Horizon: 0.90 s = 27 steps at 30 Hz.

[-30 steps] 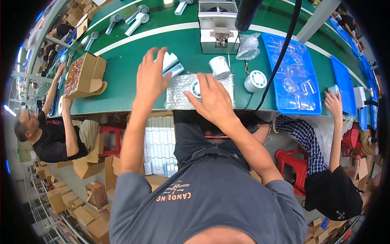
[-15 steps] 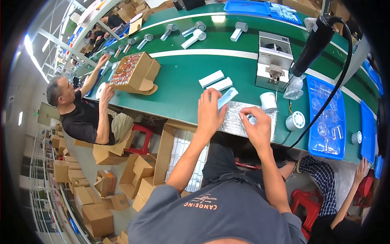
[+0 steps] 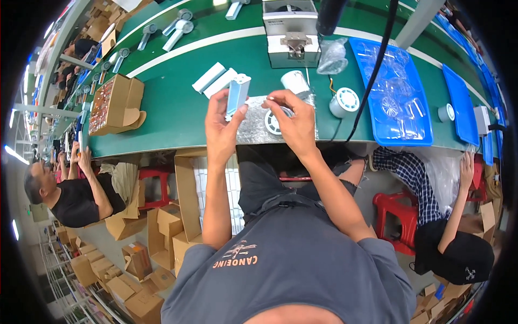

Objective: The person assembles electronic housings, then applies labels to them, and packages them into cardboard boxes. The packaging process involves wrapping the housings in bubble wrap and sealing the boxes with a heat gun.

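My left hand (image 3: 221, 132) grips a pale blue and white plastic handle shell (image 3: 238, 96), holding it upright with the hollow side showing. Close to its right, my right hand (image 3: 298, 123) pinches a small white piece (image 3: 270, 99) between thumb and finger; its kind is too small to tell. Under the right hand, a round white slotted part (image 3: 272, 124) lies on a sheet of bubble wrap (image 3: 249, 129), partly hidden by the fingers. Two more handle shells, a white shell (image 3: 209, 78) and its neighbour (image 3: 220, 84), lie just beyond my left hand.
A white cylinder (image 3: 294, 82) and a round white housing with wires (image 3: 344, 101) stand to the right. Behind is a metal machine (image 3: 293, 46). A blue tray (image 3: 418, 135) holds clear parts. A black cable (image 3: 372, 75) hangs across. Co-workers sit on both sides.
The view has swung, so the bench appears shifted left. My left hand has turned the handle shell from slanted to upright. The right hand has lifted, with a small white piece showing at its fingertips.
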Each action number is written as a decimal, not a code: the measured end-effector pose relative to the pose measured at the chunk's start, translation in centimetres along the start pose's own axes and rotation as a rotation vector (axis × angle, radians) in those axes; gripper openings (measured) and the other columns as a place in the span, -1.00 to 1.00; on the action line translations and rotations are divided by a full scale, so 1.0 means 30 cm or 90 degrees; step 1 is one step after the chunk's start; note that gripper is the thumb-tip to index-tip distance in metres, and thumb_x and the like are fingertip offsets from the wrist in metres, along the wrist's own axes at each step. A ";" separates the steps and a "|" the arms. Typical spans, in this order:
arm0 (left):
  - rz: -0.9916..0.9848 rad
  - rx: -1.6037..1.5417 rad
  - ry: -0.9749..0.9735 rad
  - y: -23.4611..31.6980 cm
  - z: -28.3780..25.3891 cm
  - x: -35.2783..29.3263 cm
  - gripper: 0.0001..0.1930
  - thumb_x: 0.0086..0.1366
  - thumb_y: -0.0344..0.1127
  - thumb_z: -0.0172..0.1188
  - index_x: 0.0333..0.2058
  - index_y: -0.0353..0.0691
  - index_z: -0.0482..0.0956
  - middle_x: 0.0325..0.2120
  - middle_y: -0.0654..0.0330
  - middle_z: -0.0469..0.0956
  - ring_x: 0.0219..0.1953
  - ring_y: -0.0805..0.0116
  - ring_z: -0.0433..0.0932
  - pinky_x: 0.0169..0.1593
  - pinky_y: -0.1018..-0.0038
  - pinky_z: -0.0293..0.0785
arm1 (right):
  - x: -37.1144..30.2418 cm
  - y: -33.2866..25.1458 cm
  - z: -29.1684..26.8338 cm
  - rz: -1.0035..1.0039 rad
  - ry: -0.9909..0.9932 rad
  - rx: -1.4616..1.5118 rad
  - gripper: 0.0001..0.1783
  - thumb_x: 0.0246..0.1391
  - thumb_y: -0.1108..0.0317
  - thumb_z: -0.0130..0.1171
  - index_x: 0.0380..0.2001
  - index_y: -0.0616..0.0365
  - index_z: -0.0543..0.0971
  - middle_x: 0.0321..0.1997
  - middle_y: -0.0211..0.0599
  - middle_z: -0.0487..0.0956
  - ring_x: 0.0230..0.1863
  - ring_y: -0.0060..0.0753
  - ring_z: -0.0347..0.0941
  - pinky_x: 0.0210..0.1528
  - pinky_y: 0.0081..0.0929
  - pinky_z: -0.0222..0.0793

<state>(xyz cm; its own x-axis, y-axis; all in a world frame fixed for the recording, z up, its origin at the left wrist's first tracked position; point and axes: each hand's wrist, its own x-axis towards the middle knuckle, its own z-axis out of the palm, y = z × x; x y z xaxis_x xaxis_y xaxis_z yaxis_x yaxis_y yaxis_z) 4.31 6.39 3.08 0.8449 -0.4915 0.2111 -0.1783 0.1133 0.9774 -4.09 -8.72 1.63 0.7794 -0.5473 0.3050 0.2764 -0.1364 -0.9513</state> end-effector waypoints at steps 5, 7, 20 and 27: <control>0.004 -0.022 0.020 -0.021 -0.015 -0.022 -0.55 0.38 -0.43 0.27 0.16 -0.34 0.33 0.00 -0.02 0.62 -0.01 0.30 0.61 0.02 0.38 0.54 | 0.002 -0.008 -0.002 -0.096 0.058 -0.103 -0.93 0.13 0.50 0.31 -0.31 0.26 0.70 -0.37 -0.23 0.68 -0.44 -0.36 0.60 -0.32 -0.43 0.45; 0.081 0.093 0.002 -0.043 -0.037 -0.008 -0.54 0.36 -0.47 0.27 0.16 -0.33 0.31 -0.03 -0.01 0.61 0.03 0.35 0.58 0.02 0.44 0.54 | 0.003 -0.014 0.006 -0.106 0.068 -0.108 -0.92 0.11 0.51 0.32 -0.31 0.26 0.70 -0.39 -0.23 0.67 -0.46 -0.38 0.58 -0.35 -0.43 0.43; -0.095 -0.426 0.069 -0.021 0.032 0.108 -0.57 0.45 -0.36 0.12 0.16 -0.53 0.33 0.11 -0.27 0.48 0.16 -0.12 0.54 0.27 0.02 0.50 | 0.041 -0.004 0.055 -0.137 -0.042 -0.102 -0.92 0.10 0.51 0.33 -0.31 0.28 0.69 -0.41 -0.23 0.64 -0.39 -0.38 0.59 -0.32 -0.45 0.43; -0.080 -0.406 0.082 -0.030 0.105 0.091 -0.57 0.46 -0.35 0.13 0.15 -0.45 0.25 0.10 -0.25 0.49 0.17 -0.10 0.54 0.24 0.07 0.52 | 0.036 0.014 0.063 -0.121 -0.013 -0.137 -0.90 0.01 0.51 0.33 -0.35 0.27 0.67 -0.37 -0.22 0.62 -0.33 -0.23 0.58 -0.25 -0.38 0.46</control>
<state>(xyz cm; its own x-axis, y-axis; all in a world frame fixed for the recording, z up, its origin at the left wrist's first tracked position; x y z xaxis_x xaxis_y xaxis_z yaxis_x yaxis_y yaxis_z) 5.18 2.22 2.79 0.9004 -0.4316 0.0550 0.2251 0.5702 0.7901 -2.07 -7.80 1.63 0.7365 -0.4793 0.4774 0.2948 -0.4078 -0.8642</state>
